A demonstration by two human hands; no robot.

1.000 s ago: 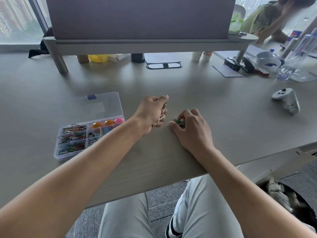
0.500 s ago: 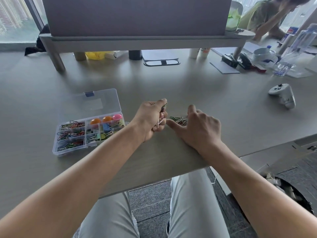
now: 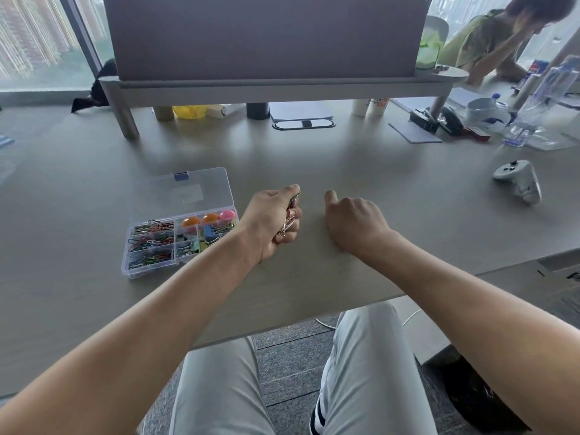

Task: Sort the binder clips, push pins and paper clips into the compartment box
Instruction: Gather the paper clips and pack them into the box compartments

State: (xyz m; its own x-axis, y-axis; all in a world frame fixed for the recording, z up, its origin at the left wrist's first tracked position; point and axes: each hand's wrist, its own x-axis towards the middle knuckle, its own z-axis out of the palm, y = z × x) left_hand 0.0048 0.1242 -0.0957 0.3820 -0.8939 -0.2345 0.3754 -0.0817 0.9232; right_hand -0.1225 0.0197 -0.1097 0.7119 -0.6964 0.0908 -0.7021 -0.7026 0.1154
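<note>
Since the earlier frames the small heap of clips under the right hand (image 3: pixel 354 224) is gone from view, and that hand now rests on the surface with its fingers curled under; whether it holds anything cannot be told. The left hand (image 3: pixel 273 221) is a closed fist around a bunch of paper clips (image 3: pixel 290 215), a few wire loops showing between its fingers. The compartment box (image 3: pixel 150 271) sits near the front edge of the surface, just to the left of that fist, its clear lid (image 3: pixel 188 196) folded back toward the far edge. Its long axis runs roughly left to right, slightly skewed. The left compartments hold coloured paper clips; push pins (image 3: pixel 208 217) with round heads fill the far right cell, and binder clips (image 3: pixel 201 238) lie in the cells nearer the front. The left hand is much the nearer to the box, so the likely next move is a short carry leftward, then a release over the left cells. A white controller (image 3: pixel 518 182) lies well apart toward the right edge.
</note>
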